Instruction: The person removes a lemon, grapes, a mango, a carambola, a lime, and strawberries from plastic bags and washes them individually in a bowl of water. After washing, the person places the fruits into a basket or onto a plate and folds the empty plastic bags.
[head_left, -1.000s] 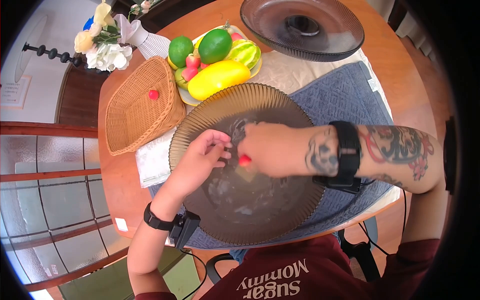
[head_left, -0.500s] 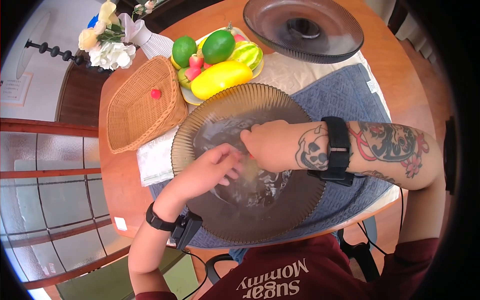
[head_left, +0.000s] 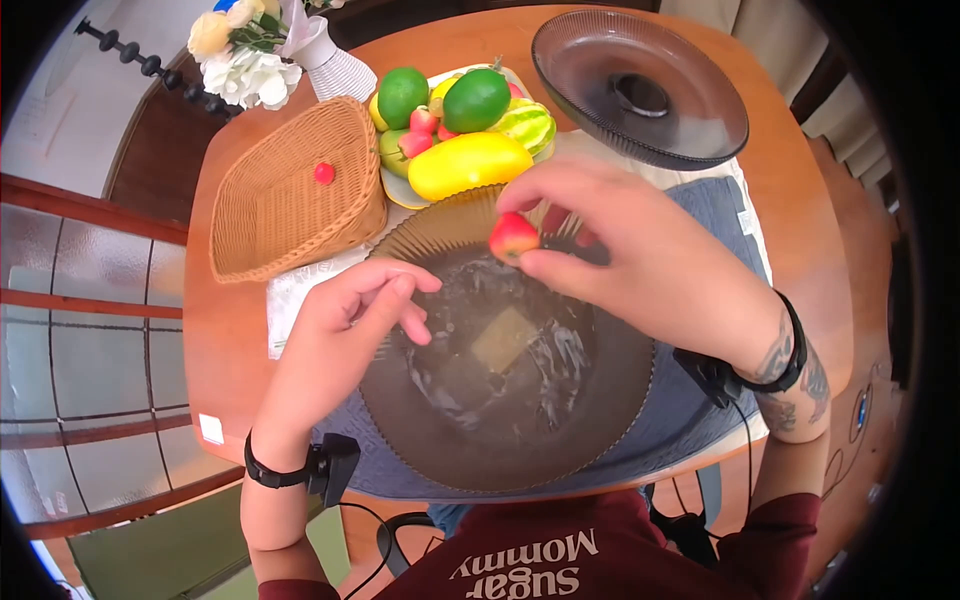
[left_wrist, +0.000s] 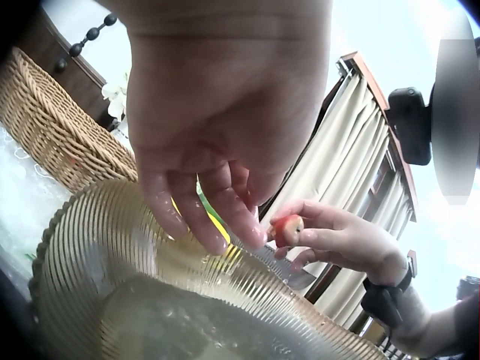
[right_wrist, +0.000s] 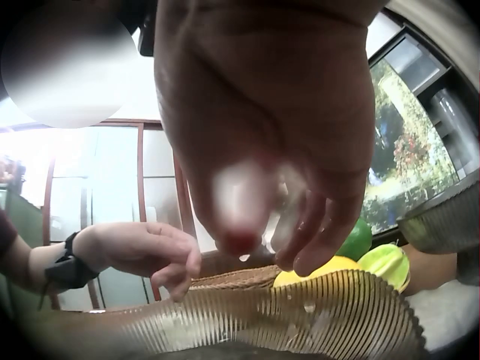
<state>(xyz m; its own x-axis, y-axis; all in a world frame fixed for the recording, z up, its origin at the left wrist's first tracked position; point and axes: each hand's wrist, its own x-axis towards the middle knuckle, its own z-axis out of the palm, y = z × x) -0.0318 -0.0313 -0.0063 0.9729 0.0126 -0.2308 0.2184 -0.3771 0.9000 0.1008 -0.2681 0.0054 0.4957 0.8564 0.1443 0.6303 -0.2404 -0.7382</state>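
My right hand [head_left: 655, 260] pinches a small red-and-yellow apple [head_left: 514, 236] between thumb and fingers, above the far part of a ribbed smoky-glass basin [head_left: 410, 425]. In the left wrist view the apple [left_wrist: 288, 230] shows its pale end. Wet and empty, my left hand [head_left: 335, 335] hovers over the basin's left side with its fingers loosely bent. Rippling water fills the basin, and a pale yellowish square [head_left: 503, 340] shows in it. Drops hang below the right fingers in the right wrist view.
A wicker basket [head_left: 250, 205] holding one small red fruit [head_left: 324, 173] stands left of the basin. Behind are a plate of fruit with a long yellow melon [head_left: 470, 167] and a second glass bowl [head_left: 690, 130]. A blue towel [head_left: 715, 240] lies underneath; a flower vase [head_left: 335, 65] stands far left.
My right hand has risen out of the water with the apple and moved up and right. My left hand has drawn back to the left, off the right hand. The head view has shifted.
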